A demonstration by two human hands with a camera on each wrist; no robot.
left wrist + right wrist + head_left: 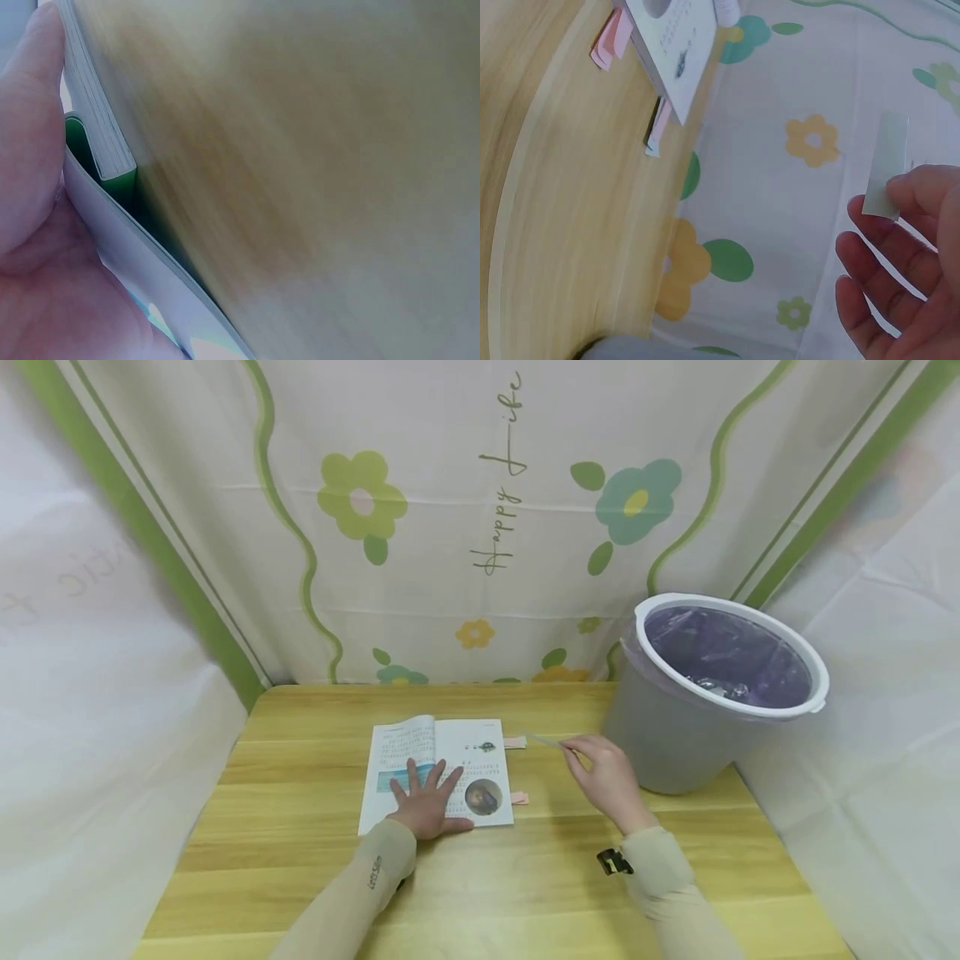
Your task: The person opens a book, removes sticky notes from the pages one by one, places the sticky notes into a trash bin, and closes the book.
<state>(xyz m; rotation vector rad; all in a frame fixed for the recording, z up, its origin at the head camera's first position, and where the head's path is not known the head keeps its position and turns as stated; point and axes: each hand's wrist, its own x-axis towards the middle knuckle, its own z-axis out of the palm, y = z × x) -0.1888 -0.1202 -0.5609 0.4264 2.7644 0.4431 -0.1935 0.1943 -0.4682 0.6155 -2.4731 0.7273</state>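
Observation:
An open book [468,732] lies on the wooden table, with printed text, a blue box and a round picture on its pages. My left hand [425,807] rests spread on it near the lower middle, fingers apart. In the left wrist view, the thumb [34,97] lies along the edge of the book's page block [94,105]. My right hand [602,777] is to the right of the book and pinches a pale green paper strip [886,161] between thumb and index finger. Pink paper tabs [519,797] stick out from the book's right edge.
A grey bin [660,735] with a white rim and a clear liner stands at the table's right; some crumpled plastic shows inside. Behind the table [300,785] hangs a flower-printed curtain [442,577], and white cloth covers both sides.

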